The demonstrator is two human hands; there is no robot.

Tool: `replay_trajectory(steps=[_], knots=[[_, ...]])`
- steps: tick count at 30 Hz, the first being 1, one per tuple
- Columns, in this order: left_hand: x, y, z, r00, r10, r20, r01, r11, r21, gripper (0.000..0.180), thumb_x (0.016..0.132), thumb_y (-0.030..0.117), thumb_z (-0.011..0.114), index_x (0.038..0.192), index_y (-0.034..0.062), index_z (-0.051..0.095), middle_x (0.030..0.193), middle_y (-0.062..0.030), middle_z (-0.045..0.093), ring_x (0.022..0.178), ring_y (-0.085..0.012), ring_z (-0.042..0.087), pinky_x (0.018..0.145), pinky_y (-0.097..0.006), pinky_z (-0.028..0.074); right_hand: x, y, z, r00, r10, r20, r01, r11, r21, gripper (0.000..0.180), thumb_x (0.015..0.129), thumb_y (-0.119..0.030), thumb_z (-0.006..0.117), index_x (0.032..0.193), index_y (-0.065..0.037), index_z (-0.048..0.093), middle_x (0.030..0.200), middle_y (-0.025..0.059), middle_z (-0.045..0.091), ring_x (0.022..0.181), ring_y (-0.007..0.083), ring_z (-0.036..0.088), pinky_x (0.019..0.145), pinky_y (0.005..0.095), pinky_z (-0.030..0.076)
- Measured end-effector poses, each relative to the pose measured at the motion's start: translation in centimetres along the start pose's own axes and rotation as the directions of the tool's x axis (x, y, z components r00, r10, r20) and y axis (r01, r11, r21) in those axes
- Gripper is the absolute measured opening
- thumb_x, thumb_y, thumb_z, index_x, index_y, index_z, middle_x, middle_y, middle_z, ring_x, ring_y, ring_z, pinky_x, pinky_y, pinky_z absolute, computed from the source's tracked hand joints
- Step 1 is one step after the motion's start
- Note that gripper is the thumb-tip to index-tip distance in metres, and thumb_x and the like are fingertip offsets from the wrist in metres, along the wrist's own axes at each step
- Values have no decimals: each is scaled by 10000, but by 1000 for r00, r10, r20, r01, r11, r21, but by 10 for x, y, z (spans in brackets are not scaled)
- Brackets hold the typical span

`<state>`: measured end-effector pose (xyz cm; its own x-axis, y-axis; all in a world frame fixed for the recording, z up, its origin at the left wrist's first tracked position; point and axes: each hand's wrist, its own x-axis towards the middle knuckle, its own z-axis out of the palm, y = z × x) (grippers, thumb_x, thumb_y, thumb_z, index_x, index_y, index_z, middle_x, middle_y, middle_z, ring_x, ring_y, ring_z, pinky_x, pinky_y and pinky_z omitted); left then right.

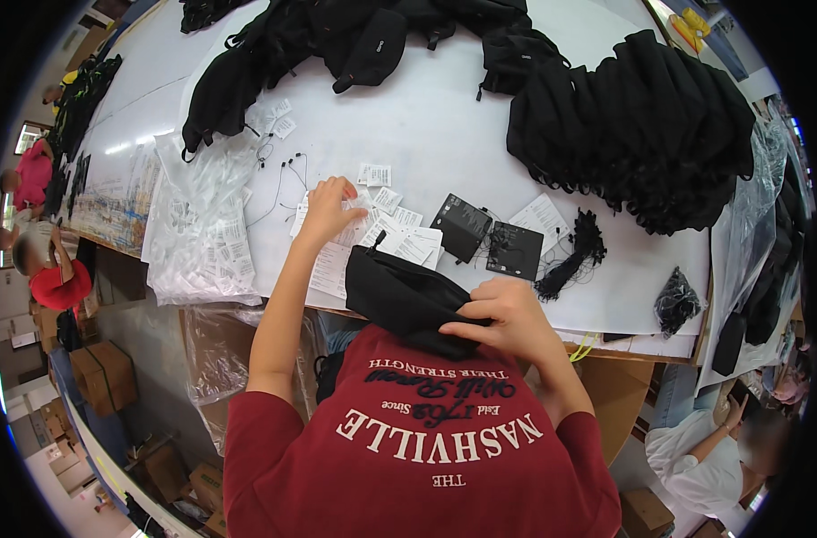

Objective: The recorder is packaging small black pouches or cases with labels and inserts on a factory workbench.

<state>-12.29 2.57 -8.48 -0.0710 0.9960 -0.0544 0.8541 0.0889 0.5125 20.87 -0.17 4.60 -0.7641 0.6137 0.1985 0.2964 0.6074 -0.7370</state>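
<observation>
Black pouch [392, 285] in pinched right grip [512, 316]

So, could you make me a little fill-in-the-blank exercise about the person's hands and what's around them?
1. The right hand holds a pouch coloured ____.
2. The ____ hand is the one over the white papers.
3. The bundle of black strings lies toward the person's ____ side of the table.
4. The person's shirt is dark ____ with white lettering.

Missing words: black; left; right; red.
</observation>
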Motion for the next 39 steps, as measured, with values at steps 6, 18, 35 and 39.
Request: replay_trajectory(steps=[6, 18, 35, 39], knots=[[3, 11, -5, 995, -99, -10, 99, 994, 42, 361, 704, 253, 783, 927, 51, 584, 893, -83, 630, 860, -258, 565, 818, -373, 416, 2, 3, -5, 997, -63, -49, 57, 991, -123, 240, 690, -280, 796, 632, -89, 663, 522, 28, 476, 508, 212, 489, 499, 324, 365], [-42, 146, -93, 890, 448, -90, -457, 871, -182, 401, 766, 301, 736, 1112, 129, 627, 1326, -82, 476, 1273, -287, 363, 1067, -429, 228, 25, 2, -22, 968, -223, -111, 152, 880, -450, 227, 694, -296, 782, 654, -128, 635, 544, -9, 416, 513, 170, 455, 499, 308, 341], [-63, 132, 3, 922, -277, 270, 107, -488, -866, 348, 871, 126, 674, 1181, 35, 546, 1043, -76, 644, 944, -207, 636, 856, -344, 528, 45, -5, 35, 868, -27, -496, -89, 974, -208, 148, 751, -205, 760, 790, -75, 700, 556, 15, 419, 525, 184, 428, 512, 322, 318], [-56, 139, -1, 919, -283, 275, 86, -537, -839, 341, 862, 117, 681, 1171, 39, 558, 1080, -71, 637, 995, -208, 618, 896, -361, 509, 37, -6, 41, 813, 97, -575, -136, 990, -27, 114, 869, -121, 636, 964, -60, 646, 642, 29, 462, 610, 179, 463, 553, 304, 356]])
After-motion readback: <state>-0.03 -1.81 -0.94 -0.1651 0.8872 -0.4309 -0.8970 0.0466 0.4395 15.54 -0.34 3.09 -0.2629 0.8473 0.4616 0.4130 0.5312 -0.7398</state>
